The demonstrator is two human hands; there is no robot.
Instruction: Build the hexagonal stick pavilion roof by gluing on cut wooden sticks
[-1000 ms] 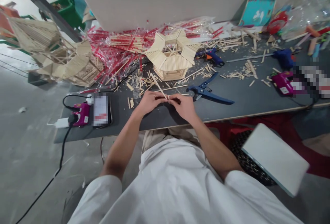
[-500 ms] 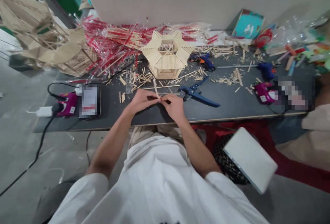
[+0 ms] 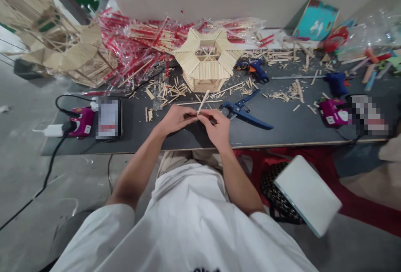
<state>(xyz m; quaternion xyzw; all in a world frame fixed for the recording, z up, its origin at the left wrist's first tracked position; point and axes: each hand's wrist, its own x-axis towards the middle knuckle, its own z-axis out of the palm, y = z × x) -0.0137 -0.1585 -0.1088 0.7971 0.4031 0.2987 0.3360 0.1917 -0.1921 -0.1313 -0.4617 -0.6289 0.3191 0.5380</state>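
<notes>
Between the fingertips of my left hand (image 3: 175, 119) and my right hand (image 3: 216, 125) is a thin wooden stick (image 3: 203, 100), its free end pointing up and away from me. Both hands are closed in a pinch and meet at the stick's near end. Just beyond them stands a six-sided model of wooden sticks (image 3: 206, 69) with a flared, ridged roof open in the middle. Blue cutters (image 3: 247, 113) lie right of my right hand. Another stick (image 3: 188, 103) rests on the table behind my left hand.
Stick offcuts (image 3: 175, 90) litter the dark table (image 3: 134, 134). Red-and-clear wrappers (image 3: 119, 42) pile up at back left, beside a larger stick model (image 3: 72, 59). Blue glue guns (image 3: 258, 71) lie at the right. A phone (image 3: 109, 117) and a purple power adapter (image 3: 82, 121) sit at the left.
The stick has swung from leaning slightly left to leaning right. My hands stay together at its near end, slightly further right. The camera view has shifted a little.
</notes>
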